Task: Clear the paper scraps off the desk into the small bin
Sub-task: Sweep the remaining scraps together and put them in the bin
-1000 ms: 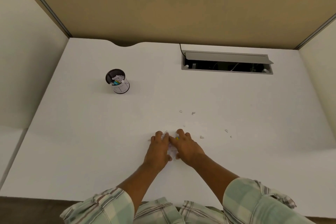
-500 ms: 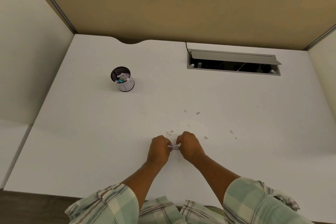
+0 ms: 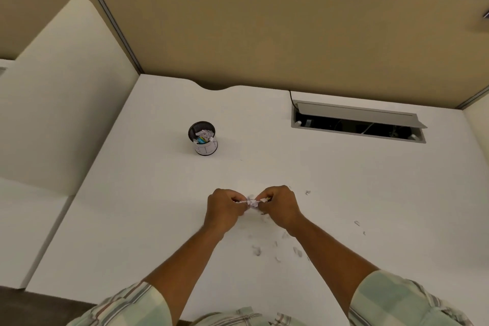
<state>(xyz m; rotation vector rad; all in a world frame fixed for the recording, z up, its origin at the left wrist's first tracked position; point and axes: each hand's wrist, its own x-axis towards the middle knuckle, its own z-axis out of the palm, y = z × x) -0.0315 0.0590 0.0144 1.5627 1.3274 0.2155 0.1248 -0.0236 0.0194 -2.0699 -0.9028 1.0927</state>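
Observation:
My left hand (image 3: pixel 225 206) and my right hand (image 3: pixel 280 205) are raised a little above the white desk (image 3: pixel 137 219), fingers closed on a small crumpled wad of paper scraps (image 3: pixel 252 202) held between them. Several tiny loose scraps (image 3: pixel 277 249) lie on the desk below and right of my hands, with another scrap (image 3: pixel 307 192) further right and one scrap (image 3: pixel 357 223) far right. The small black mesh bin (image 3: pixel 203 138) stands upright up and to the left of my hands, with crumpled paper showing inside it.
An open cable hatch (image 3: pixel 357 122) with a raised grey lid is set into the desk at the back right. Beige partition panels (image 3: pixel 264 34) wall the back; a white side divider (image 3: pixel 60 92) bounds the left. The desk's near edge is at my sleeves.
My hands went from flat on the desk gathering scraps to lifted with the wad pinched between them. The view tilted up, showing more of the partition.

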